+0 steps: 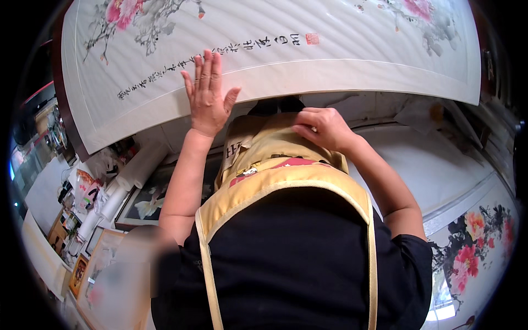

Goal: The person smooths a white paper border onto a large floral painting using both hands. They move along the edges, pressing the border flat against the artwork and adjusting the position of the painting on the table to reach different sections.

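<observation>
We count one large scroll painting [275, 49] spread before us, pink blossoms at two corners, a small red square seal near its dark writing. Our left hand [208, 96] lies flat, fingers spread, on its pale lower border. Our right hand [324, 127] curls, pinching the yellow apron [286, 181]. White paper rolls [129, 176] crowd the left.

A crowded workshop. At nine o'clock, paper rolls [127, 181] lean beside a framed flower picture [147, 202], with cluttered shelves [66, 220] farther out. At four o'clock hangs a scroll [473, 242] of red blooms above a bright window [440, 305]. White sheets [429, 159] cover the desk at three o'clock.
</observation>
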The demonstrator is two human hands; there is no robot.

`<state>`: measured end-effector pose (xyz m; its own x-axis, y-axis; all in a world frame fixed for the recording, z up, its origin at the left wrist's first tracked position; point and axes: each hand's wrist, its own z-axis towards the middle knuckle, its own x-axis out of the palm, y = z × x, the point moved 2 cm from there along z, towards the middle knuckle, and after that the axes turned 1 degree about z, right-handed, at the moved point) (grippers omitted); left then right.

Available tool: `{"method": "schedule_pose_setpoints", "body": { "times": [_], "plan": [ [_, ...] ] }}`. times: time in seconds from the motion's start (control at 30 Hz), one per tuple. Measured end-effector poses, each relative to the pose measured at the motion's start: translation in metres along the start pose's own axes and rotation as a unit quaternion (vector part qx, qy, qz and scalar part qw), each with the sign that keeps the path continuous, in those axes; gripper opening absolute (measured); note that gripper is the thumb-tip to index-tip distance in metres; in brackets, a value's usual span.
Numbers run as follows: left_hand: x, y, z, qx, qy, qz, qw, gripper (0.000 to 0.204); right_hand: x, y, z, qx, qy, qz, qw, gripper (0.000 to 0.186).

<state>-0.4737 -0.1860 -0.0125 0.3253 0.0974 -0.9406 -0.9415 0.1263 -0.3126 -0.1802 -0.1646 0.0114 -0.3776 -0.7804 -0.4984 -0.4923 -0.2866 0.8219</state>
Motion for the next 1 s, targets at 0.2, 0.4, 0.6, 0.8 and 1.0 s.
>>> {"method": "schedule_pose_setpoints", "body": {
  "times": [0.2, 0.4, 0.6, 0.8, 1.0],
  "plan": [
    [0.001, -0.006, 0.014, 0.140, 0.080, 0.038, 0.986, 0.085, 0.030, -0.047, -0.035, 0.171, -0.119, 0.041, 0.977, 0.016],
    [-0.001, 0.009, 0.047, 0.273, 0.127, 0.004, 0.954, 0.090, 0.053, -0.037, -0.018, 0.259, -0.281, 0.140, 0.914, 0.024],
    [0.004, 0.015, 0.064, 0.317, 0.195, -0.003, 0.928, 0.089, 0.079, 0.001, 0.030, 0.269, -0.501, 0.450, 0.688, 0.038],
    [0.002, 0.014, 0.064, 0.320, 0.199, -0.019, 0.926, 0.092, 0.085, 0.033, 0.070, 0.413, -0.560, 0.313, 0.647, 0.051],
    [0.003, 0.017, 0.066, 0.329, 0.204, -0.011, 0.922, 0.094, 0.093, 0.028, 0.068, 0.369, -0.580, 0.359, 0.631, 0.061]
  ]
}}
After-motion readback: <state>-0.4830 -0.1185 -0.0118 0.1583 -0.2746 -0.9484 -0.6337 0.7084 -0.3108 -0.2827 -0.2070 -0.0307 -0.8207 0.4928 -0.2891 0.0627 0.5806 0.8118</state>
